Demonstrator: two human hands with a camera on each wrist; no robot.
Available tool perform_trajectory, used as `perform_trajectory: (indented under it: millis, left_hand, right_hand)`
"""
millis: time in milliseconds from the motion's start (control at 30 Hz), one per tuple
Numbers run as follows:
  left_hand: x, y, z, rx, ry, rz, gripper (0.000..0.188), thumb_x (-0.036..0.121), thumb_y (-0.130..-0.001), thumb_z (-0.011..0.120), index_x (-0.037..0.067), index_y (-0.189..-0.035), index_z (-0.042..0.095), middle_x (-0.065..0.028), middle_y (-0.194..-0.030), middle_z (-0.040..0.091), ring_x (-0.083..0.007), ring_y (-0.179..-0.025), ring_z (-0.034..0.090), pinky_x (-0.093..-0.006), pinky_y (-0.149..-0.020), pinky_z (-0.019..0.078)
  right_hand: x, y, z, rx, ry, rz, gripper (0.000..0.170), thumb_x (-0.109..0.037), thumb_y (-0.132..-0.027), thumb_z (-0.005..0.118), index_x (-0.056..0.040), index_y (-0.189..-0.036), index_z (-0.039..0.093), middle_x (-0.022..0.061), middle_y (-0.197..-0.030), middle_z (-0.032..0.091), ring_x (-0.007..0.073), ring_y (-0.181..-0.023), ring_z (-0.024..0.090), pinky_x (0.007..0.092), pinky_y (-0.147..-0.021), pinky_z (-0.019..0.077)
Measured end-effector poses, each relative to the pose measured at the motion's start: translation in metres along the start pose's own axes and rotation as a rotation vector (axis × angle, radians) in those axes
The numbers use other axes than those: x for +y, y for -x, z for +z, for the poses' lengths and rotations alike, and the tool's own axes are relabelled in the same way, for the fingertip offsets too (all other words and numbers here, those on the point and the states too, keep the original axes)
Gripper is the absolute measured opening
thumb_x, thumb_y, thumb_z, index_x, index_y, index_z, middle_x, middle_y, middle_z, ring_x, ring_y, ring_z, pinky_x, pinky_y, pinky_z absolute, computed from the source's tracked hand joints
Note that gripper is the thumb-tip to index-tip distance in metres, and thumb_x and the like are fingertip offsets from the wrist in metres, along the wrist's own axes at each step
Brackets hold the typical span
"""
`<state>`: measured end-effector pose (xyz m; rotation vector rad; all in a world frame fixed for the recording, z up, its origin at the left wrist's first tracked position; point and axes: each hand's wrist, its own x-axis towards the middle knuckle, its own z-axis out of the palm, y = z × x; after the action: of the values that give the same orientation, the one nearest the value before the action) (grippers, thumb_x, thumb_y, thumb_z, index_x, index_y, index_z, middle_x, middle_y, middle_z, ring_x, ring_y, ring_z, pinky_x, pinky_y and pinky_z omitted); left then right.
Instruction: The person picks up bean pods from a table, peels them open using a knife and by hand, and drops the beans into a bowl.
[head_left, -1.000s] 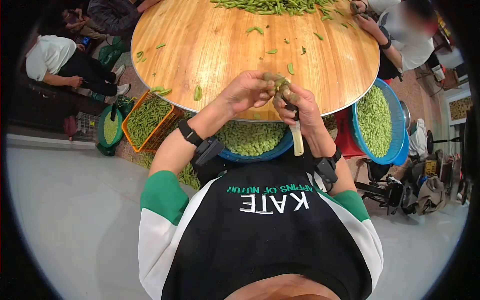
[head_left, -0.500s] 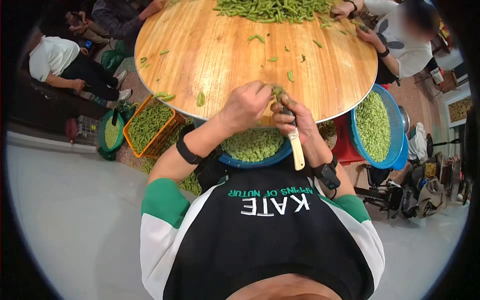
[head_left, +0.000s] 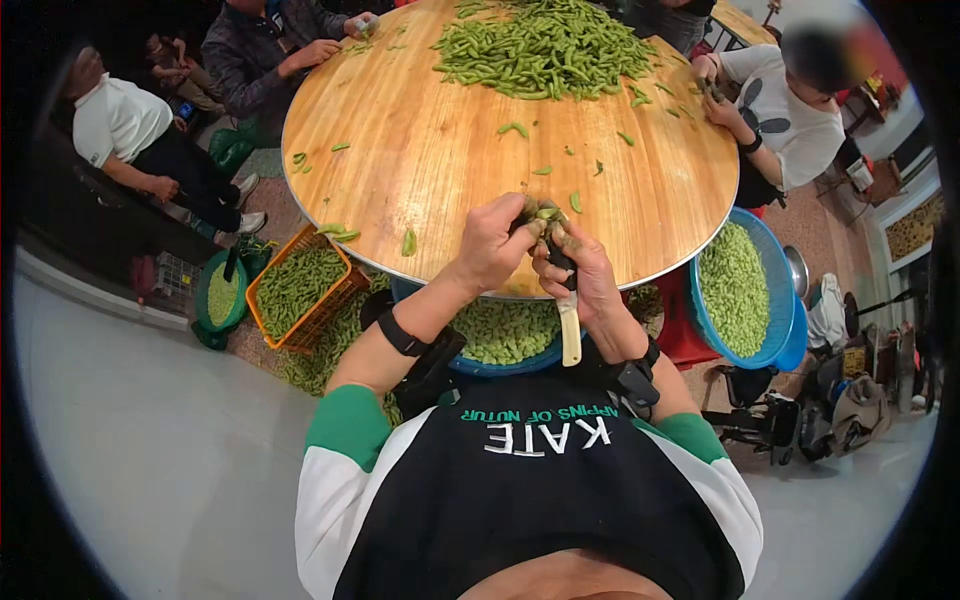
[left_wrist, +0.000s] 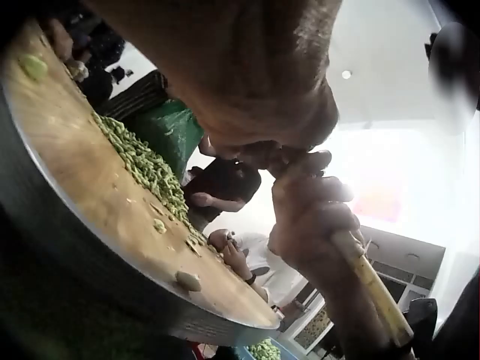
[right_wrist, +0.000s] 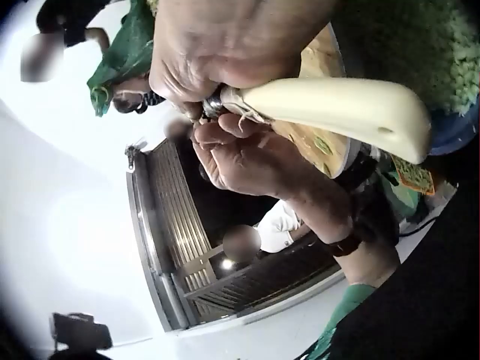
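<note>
My right hand grips a knife by its cream handle, whose end points down toward my body; the blade is hidden among the fingers. The same handle shows large in the right wrist view. At its fingertips my left hand pinches a green bean pod, close against the right thumb. Both hands are over the near edge of the round wooden table. Below them, partly under the table, a blue basin holds shelled green beans.
A heap of pods covers the far table, with loose pods nearer. An orange crate of pods and a green tub stand left; a blue basket of beans stands right. People sit at the far left and right of the table.
The head view has tilted up, so more of the pod heap shows and my hands sit lower in it. My left fingers have drawn in around the pod; the right hand keeps the knife.
</note>
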<state>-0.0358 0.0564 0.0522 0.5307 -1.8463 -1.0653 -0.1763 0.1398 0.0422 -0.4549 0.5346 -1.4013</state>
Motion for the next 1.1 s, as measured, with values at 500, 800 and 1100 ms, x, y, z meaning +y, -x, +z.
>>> perform_trajectory:
  millis: [500, 800, 1100]
  left_hand:
    - [0.012, -0.010, -0.007, 0.192, -0.195, 0.240, 0.017, 0.008, -0.082, 0.054, 0.000, -0.068, 0.049, -0.0180, -0.065, 0.054, -0.0331, -0.052, 0.055, -0.0381, -0.047, 0.0431]
    - [-0.010, 0.000, -0.006, 0.042, 0.426, -0.323, 0.016, 0.012, -0.094, 0.052, 0.001, -0.082, 0.054, -0.0014, -0.067, 0.055, -0.0072, -0.057, 0.053, -0.0250, -0.049, 0.0397]
    - [-0.021, 0.014, -0.001, -0.065, 0.144, -0.296, 0.013, 0.011, -0.092, 0.055, 0.001, -0.084, 0.057, 0.0004, -0.067, 0.055, -0.0046, -0.060, 0.047, -0.0227, -0.052, 0.0382]
  right_hand:
    - [0.008, -0.011, 0.009, -0.125, -0.068, 0.039, 0.021, -0.023, -0.096, 0.053, -0.0108, -0.112, 0.050, 0.0035, -0.079, 0.051, 0.0036, -0.046, 0.033, 0.0159, -0.034, 0.0256]
    - [0.001, -0.012, 0.010, 0.001, 0.307, -0.089, 0.027, -0.018, -0.096, 0.051, -0.0042, -0.118, 0.050, 0.0065, -0.084, 0.057, 0.0063, -0.054, 0.045, 0.0168, -0.040, 0.0334]
    - [0.002, -0.019, -0.001, 0.196, 0.675, -0.251, 0.008, -0.008, -0.089, 0.055, -0.0009, -0.093, 0.055, 0.0028, -0.071, 0.057, 0.0049, -0.049, 0.047, 0.0193, -0.039, 0.0338]
